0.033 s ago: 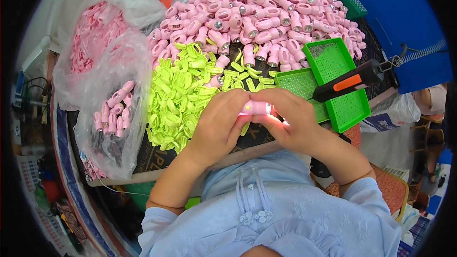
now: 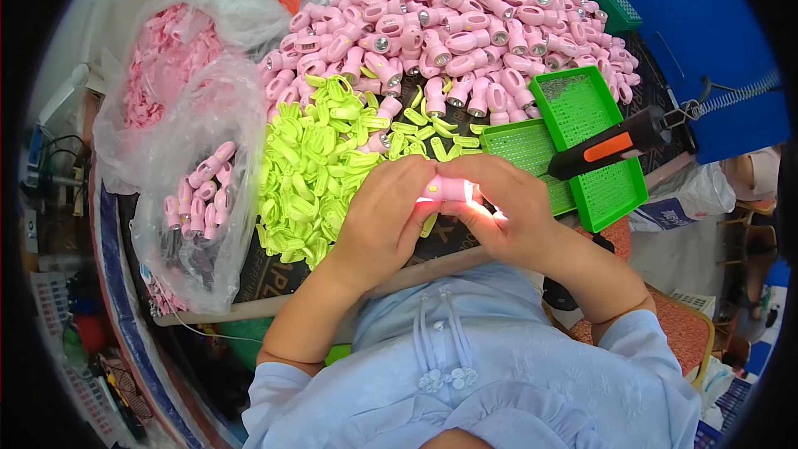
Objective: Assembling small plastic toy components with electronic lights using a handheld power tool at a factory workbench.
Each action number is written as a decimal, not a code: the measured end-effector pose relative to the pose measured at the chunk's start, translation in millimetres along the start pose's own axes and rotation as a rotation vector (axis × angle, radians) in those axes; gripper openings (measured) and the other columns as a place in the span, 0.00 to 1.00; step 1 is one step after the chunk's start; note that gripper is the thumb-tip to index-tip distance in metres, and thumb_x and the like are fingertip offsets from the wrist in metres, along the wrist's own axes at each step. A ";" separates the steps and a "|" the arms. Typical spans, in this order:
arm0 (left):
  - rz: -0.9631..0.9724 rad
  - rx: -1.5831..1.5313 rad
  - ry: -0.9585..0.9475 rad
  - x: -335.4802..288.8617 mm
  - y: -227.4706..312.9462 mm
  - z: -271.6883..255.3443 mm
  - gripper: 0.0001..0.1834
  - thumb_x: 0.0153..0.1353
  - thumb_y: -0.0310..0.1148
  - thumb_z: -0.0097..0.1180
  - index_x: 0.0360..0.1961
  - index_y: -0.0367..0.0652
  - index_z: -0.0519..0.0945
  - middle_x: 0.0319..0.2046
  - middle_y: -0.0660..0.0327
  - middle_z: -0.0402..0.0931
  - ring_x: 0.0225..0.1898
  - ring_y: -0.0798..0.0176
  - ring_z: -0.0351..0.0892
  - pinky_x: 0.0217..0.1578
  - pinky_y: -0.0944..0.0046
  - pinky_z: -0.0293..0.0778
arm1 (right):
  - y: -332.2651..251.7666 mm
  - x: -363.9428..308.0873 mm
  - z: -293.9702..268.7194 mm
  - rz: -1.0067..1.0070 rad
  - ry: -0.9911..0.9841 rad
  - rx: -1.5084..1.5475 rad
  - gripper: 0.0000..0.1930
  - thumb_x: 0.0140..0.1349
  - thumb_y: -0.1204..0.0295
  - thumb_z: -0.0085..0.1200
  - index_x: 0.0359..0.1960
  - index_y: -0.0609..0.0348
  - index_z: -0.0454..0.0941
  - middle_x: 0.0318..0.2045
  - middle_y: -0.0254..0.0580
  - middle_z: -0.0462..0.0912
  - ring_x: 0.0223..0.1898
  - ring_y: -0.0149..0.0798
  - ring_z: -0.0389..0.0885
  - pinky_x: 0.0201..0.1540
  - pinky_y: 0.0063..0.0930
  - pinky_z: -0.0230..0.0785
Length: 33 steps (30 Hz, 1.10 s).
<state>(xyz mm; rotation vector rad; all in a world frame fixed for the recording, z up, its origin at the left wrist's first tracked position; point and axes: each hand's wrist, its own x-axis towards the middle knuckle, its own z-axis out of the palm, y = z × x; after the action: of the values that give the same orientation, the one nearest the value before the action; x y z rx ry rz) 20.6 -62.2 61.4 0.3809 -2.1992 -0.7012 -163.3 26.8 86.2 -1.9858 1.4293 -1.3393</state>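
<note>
Between my two hands, at the near edge of the table, is a small pink flashlight [image 2: 450,189] with a yellow switch. Its lamp end points right and is lit, throwing a bright glow on my fingers. My left hand [image 2: 385,208] is closed round the tail end. The fingers and thumb of my right hand [image 2: 505,204] pinch the lamp end. Beside my left hand spreads a heap of lime-green plastic pieces [image 2: 303,170], oval and slightly curved. Beyond it rises a large pile of pink flashlights [image 2: 465,21].
Green perforated trays [image 2: 611,199] stand right of my hands, one holding small metal bits. A black electric screwdriver [image 2: 611,143] with an orange patch hangs over them from a coiled spring. At left lie clear plastic bags [image 2: 229,237] with pink parts. A blue panel [image 2: 706,25] stands far right.
The flashlight has turned very slightly in my fingers, and the glow at its lamp end looks brighter. Both hands stay in about the same place.
</note>
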 end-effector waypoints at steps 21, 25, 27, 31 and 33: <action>-0.536 -0.991 0.110 -7.1 -0.1 14.7 0.20 0.62 0.12 0.50 0.54 0.37 0.71 0.58 0.54 0.70 0.57 0.64 0.74 0.58 0.65 0.72 | 9.2 -2.7 10.9 -0.026 0.123 -0.004 0.21 0.52 0.84 0.65 0.50 0.59 0.81 0.41 0.47 0.78 0.38 0.44 0.80 0.37 0.30 0.75; -0.543 -0.999 0.104 -6.6 1.8 15.4 0.19 0.62 0.12 0.50 0.53 0.37 0.71 0.57 0.54 0.71 0.56 0.65 0.75 0.57 0.65 0.72 | 8.1 -5.0 9.0 -0.014 0.116 0.020 0.21 0.52 0.84 0.64 0.49 0.61 0.81 0.41 0.47 0.78 0.39 0.44 0.80 0.38 0.31 0.75; -0.566 -1.003 0.105 -6.5 3.4 15.4 0.18 0.62 0.12 0.51 0.52 0.37 0.72 0.57 0.54 0.71 0.56 0.65 0.75 0.57 0.65 0.72 | 7.3 -5.1 6.9 0.013 0.106 0.043 0.21 0.52 0.84 0.64 0.49 0.61 0.81 0.40 0.47 0.78 0.40 0.44 0.80 0.39 0.31 0.75; -0.568 -1.046 0.113 -5.4 4.8 15.7 0.18 0.61 0.13 0.52 0.52 0.37 0.72 0.57 0.54 0.71 0.56 0.65 0.75 0.57 0.65 0.72 | 6.7 -5.0 4.1 0.008 0.097 0.054 0.22 0.52 0.84 0.64 0.51 0.60 0.80 0.40 0.47 0.78 0.40 0.45 0.80 0.39 0.32 0.75; -0.563 -1.048 0.113 -6.2 3.4 16.5 0.18 0.61 0.13 0.52 0.52 0.37 0.72 0.57 0.55 0.71 0.56 0.65 0.74 0.57 0.64 0.72 | 8.6 -5.9 4.7 -0.023 0.113 0.059 0.23 0.52 0.84 0.64 0.52 0.60 0.79 0.40 0.47 0.78 0.40 0.47 0.80 0.40 0.34 0.75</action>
<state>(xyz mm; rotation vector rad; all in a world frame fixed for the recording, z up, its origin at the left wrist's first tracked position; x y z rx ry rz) 12.0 -50.6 50.8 0.4494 -1.3310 -1.9262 -164.3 27.3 74.8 -1.9221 1.4024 -1.5077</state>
